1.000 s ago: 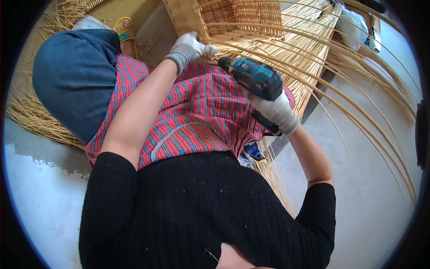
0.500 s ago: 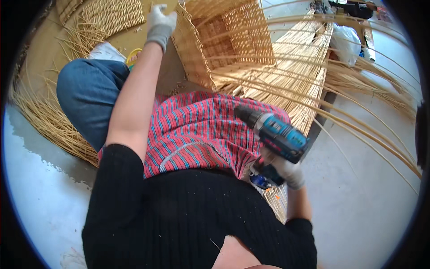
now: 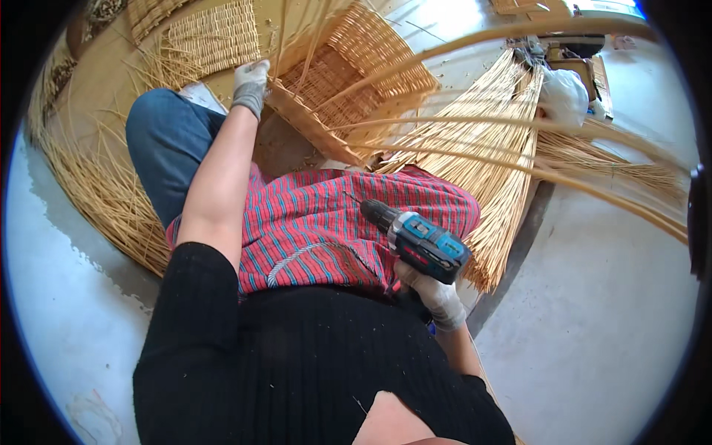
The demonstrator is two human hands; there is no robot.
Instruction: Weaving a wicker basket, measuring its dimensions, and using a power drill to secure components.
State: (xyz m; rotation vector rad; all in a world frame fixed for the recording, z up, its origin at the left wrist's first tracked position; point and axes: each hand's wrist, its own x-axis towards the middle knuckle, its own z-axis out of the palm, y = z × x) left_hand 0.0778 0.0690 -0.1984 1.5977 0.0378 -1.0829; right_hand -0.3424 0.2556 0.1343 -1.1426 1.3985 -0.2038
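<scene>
My left hand (image 3: 250,87), in a grey work glove, reaches far forward and grips the rim of an unfinished wicker basket (image 3: 348,89) lying tilted on the floor. Long loose willow stakes (image 3: 519,159) fan out from the basket toward the right. My right hand (image 3: 437,293), also gloved, holds a blue and black cordless drill (image 3: 415,239) over my lap, its thin bit pointing up and left, away from the basket. A red striped apron (image 3: 334,222) covers my lap, and my blue-jeaned knee (image 3: 167,152) sticks out to the left.
A flat woven panel (image 3: 211,41) lies behind my left hand. Loose willow rods (image 3: 104,200) curve around the floor on the left. A thick bundle of rods (image 3: 497,178) lies on the right, with a white bag (image 3: 564,96) and a wooden frame beyond. Pale concrete floor (image 3: 608,311) surrounds me.
My left hand has reached out from my lap to the basket's rim. My right hand has lowered the drill toward my lap, away from the basket.
</scene>
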